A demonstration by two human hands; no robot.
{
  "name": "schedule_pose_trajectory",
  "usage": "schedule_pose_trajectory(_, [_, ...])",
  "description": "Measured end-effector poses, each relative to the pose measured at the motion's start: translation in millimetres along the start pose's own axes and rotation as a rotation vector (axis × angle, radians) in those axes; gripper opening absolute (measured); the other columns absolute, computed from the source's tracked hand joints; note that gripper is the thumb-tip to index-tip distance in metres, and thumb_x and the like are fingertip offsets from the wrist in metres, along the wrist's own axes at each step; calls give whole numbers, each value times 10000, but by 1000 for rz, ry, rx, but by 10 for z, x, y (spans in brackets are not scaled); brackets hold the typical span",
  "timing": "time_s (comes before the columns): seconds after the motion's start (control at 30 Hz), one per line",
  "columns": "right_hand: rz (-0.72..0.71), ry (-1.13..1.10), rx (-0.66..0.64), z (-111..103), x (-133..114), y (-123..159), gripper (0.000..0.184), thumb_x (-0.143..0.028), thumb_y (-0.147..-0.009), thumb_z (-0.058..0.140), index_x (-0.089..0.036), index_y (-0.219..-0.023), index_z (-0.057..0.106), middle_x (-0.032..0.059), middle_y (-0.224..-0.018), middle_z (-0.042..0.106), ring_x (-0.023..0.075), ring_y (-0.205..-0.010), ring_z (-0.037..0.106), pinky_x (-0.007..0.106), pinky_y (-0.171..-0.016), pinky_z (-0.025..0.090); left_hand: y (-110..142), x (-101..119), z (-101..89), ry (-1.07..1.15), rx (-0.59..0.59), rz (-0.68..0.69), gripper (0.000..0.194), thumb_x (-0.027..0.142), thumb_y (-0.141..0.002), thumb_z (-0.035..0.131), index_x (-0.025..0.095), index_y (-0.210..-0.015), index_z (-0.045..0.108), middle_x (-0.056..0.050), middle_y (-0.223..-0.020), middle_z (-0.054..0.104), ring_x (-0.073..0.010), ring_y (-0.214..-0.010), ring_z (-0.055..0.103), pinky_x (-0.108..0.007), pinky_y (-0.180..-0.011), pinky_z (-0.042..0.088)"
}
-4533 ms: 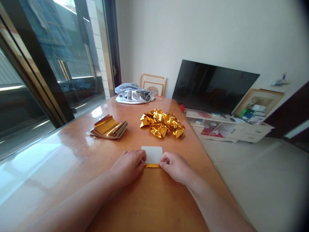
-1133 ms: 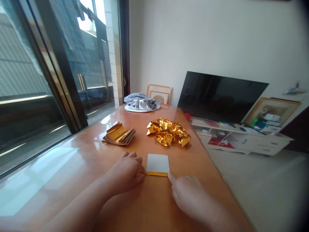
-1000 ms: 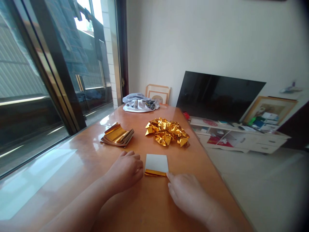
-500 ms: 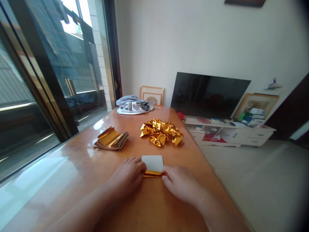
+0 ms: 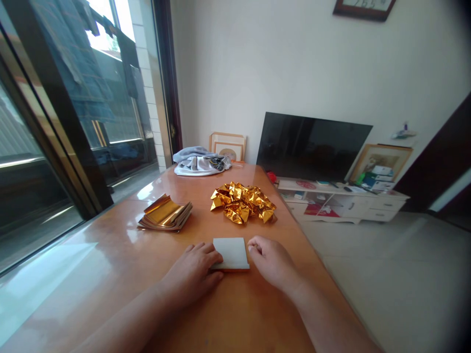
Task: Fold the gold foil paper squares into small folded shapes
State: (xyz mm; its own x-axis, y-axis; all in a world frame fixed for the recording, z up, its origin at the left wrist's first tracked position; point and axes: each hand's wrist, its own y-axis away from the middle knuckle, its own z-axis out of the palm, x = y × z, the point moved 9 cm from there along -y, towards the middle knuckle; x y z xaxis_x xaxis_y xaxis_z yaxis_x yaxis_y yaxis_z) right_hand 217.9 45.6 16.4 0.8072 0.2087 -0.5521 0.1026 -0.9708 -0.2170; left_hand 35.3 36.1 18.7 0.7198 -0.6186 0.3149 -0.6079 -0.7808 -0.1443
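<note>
A small folded sheet, white side up (image 5: 231,253), lies flat on the wooden table (image 5: 228,314) in front of me. My left hand (image 5: 193,273) rests at its left edge, fingers curled and pressing down on the sheet's near left corner. My right hand (image 5: 271,262) sits at the right edge, fingers bent, with the fingertips touching the sheet's side. Beyond the sheet lies a heap of folded gold foil pieces (image 5: 243,202). To the left of that is a stack of flat gold foil sheets (image 5: 165,214).
A bundle of grey and white cloth (image 5: 200,162) lies at the table's far end, with picture frames (image 5: 227,146) behind. A glass sliding door (image 5: 55,122) runs along the left. A dark television (image 5: 312,147) and low white cabinet (image 5: 342,203) stand right of the table.
The gold strip along the sheet's near edge has been folded over, so only the white side shows. My right hand came back to the sheet's right edge. The view tilted up slightly.
</note>
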Motion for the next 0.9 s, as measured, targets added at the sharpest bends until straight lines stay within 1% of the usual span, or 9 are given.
schedule_pose_trajectory(0.17, [-61, -91, 76, -33, -1, -39, 203, -210, -904, 486, -233, -924, 687, 25, -884, 709, 191, -845, 638, 264, -731, 445, -27, -30, -21, 166, 36, -18, 81, 277, -846, 632, 228, -901, 664, -42, -1002, 635, -225, -949, 573, -310, -804, 415])
schedule_pose_trajectory(0.23, [-98, -143, 113, -54, -7, -50, 237, -168, -888, 474, -230, -964, 689, 31, -937, 708, 192, -895, 636, 278, -791, 467, -38, -94, -32, 314, 64, -63, 120, 324, -861, 626, 207, -873, 651, -38, -945, 626, -204, -883, 563, -294, -759, 412])
schedule_pose_trajectory(0.3, [-134, -202, 126, -66, -31, -50, 323, -105, -839, 469, -227, -1045, 686, 36, -1024, 704, 192, -981, 632, 299, -883, 477, -39, -172, -19, 548, 66, -130, 214, 401, -881, 610, 188, -883, 636, -25, -864, 605, -174, -780, 534, -273, -686, 398])
schedule_pose_trajectory(0.43, [-179, -295, 87, -80, -152, -7, 555, -54, -749, 509, -244, -1258, 624, 43, -1299, 621, 192, -1239, 543, 351, -1100, 394, 2, -239, 28, 1044, 10, -255, 305, 466, -896, 612, 162, -925, 612, -2, -811, 581, -138, -725, 498, -250, -666, 378])
schedule_pose_trajectory(0.53, [-143, -360, 104, -139, -212, 24, 577, -157, -787, 615, -252, -1353, 563, 58, -1421, 539, 213, -1330, 478, 383, -1156, 343, 31, -225, 2, 1222, -4, -265, 298, 446, -885, 654, 152, -850, 622, -6, -798, 593, -140, -756, 508, -258, -721, 391])
schedule_pose_trajectory(0.63, [-99, -501, 68, -125, -232, 20, 483, -296, -835, 670, -229, -1308, 593, 74, -1339, 604, 238, -1252, 545, 403, -1102, 401, 46, -231, 25, 1318, -25, -282, 303, 444, -889, 660, 142, -855, 662, -25, -807, 614, -143, -762, 513, -257, -715, 396])
schedule_pose_trajectory(0.73, [-37, -719, -68, 15, -228, 8, 283, -396, -895, 630, -176, -1067, 675, 56, -1049, 708, 222, -997, 647, 362, -910, 504, 40, -242, 46, 1384, -22, -288, 305, 444, -896, 660, 141, -881, 688, -35, -823, 617, -140, -759, 510, -251, -693, 399])
schedule_pose_trajectory(0.8, [21, -825, -114, 84, -201, 13, 300, -451, -894, 635, -157, -941, 669, 33, -900, 701, 197, -853, 642, 320, -784, 511, 35, -249, 51, 1394, -11, -296, 312, 451, -905, 653, 142, -891, 695, -38, -838, 620, -134, -757, 506, -242, -677, 397])
schedule_pose_trajectory(0.9, [73, -921, -114, 111, -175, 32, 334, -483, -860, 680, -152, -889, 651, 13, -835, 673, 170, -769, 608, 285, -703, 484, 34, -247, 28, 1363, 24, -304, 313, 460, -913, 646, 155, -964, 699, -37, -901, 638, -128, -765, 512, -234, -671, 403])
